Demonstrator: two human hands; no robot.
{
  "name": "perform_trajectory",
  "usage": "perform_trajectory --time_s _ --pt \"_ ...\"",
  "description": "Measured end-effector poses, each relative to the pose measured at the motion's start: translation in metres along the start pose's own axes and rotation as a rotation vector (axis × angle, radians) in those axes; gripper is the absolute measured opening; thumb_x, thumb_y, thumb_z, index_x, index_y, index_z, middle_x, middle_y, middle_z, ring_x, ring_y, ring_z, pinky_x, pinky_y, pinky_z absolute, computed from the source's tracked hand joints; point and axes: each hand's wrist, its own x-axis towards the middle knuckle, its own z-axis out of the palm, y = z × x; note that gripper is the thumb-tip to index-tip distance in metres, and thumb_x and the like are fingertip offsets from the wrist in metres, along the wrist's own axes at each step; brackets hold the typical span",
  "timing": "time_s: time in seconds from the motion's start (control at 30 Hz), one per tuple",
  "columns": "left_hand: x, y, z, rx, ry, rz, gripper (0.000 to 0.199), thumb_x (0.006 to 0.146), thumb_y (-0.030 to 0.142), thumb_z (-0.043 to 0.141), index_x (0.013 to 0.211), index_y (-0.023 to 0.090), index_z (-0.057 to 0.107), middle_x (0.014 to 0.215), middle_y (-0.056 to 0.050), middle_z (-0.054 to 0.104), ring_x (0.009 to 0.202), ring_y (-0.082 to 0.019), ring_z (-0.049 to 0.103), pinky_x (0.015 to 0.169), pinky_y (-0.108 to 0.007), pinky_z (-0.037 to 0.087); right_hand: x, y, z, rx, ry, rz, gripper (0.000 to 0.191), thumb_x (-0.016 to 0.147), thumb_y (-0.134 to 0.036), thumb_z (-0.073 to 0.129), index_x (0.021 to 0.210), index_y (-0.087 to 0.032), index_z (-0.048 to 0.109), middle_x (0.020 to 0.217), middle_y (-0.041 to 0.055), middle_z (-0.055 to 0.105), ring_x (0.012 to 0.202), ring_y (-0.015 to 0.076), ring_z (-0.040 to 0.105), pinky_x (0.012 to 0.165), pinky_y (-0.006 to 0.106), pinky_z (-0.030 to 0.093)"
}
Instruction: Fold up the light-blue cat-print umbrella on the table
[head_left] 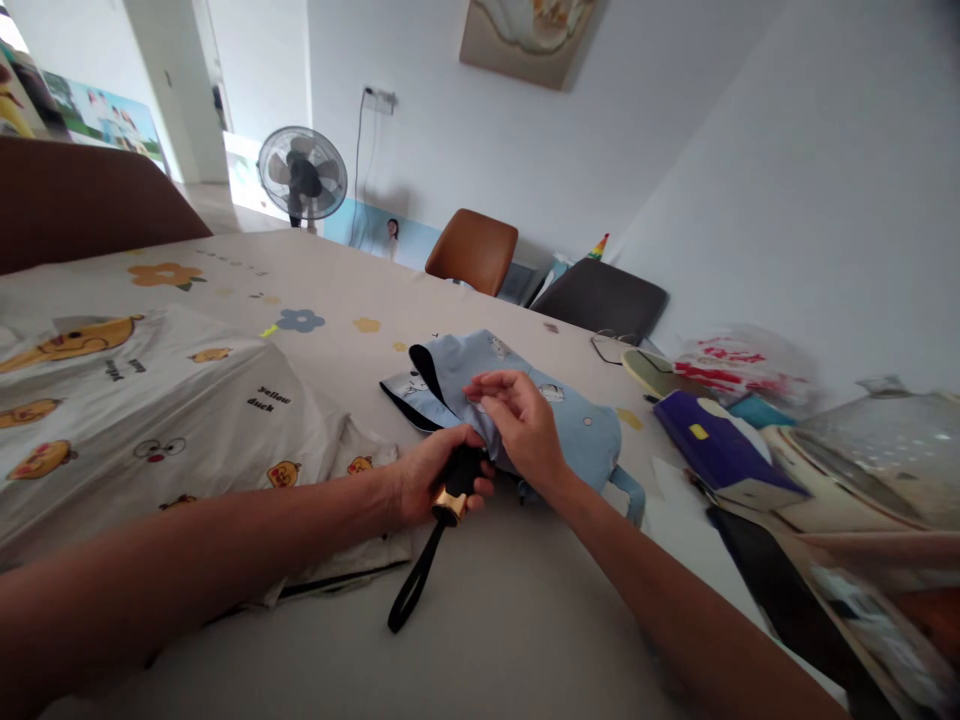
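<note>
A folding umbrella (577,415) with a light blue printed canopy and dark inner side lies half gathered above the table, its folds loose. My left hand (442,475) is wrapped round its black handle (455,480), just above the gold band; a black wrist strap (416,585) hangs below. My right hand (521,425) is at the canopy folds by the handle, thumb and fingers drawn together on the blue fabric. A light blue strip (628,492) sticks out at the canopy's right end. Left of the umbrella, a white cloth (225,410) with yellow duck prints lies spread out.
The pale table (450,630) has printed flowers. On the right are eyeglasses (611,345), a purple box (724,445), a plastic bag (739,365) and a clear domed cover (892,450). Chairs (472,250) and a fan (302,175) stand beyond.
</note>
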Motion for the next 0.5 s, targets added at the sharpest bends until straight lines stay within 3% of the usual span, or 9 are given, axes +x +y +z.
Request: perform_trajectory --time_s 0.1,0.2,0.4,0.5 --pt "-0.002 0.000 0.002 0.000 -0.015 -0.013 0.013 0.070 0.025 0.045 0.067 0.013 0.046 0.056 0.001 0.044 0.043 -0.008 0.044 0.034 -0.019 0.039 -0.014 0.004 -0.006 -0.168 -0.072 -0.118 0.022 0.082 -0.012 0.040 0.099 -0.023 0.048 0.116 0.0059 0.052 0.110 0.0162 0.049 0.096 0.038 0.036" --pt "-0.002 0.000 0.003 0.008 -0.019 0.003 0.012 0.070 0.024 0.045 0.066 0.013 0.046 0.056 0.001 0.045 0.042 -0.008 0.044 0.034 -0.019 0.039 -0.018 0.006 -0.005 -0.218 -0.097 -0.155 0.029 0.082 -0.008 0.036 0.105 -0.024 0.046 0.124 0.0063 0.046 0.118 0.0157 0.041 0.101 0.038 0.031" --pt "-0.001 0.000 0.001 0.017 -0.008 0.027 0.014 0.069 0.026 0.046 0.067 0.012 0.047 0.059 0.000 0.045 0.045 -0.007 0.044 0.035 -0.018 0.038 -0.005 0.001 0.007 0.139 -0.060 -0.032 0.023 0.082 -0.012 0.040 0.098 -0.025 0.050 0.122 0.0031 0.050 0.116 0.0142 0.044 0.102 0.036 0.031" --pt "-0.001 0.000 0.001 0.034 -0.010 0.036 0.015 0.070 0.026 0.047 0.070 0.011 0.048 0.063 -0.001 0.048 0.047 -0.008 0.045 0.036 -0.019 0.039 -0.001 -0.003 0.005 0.173 -0.094 0.049 0.018 0.084 -0.020 0.042 0.097 -0.026 0.053 0.119 0.0015 0.053 0.116 0.0143 0.045 0.103 0.036 0.030"
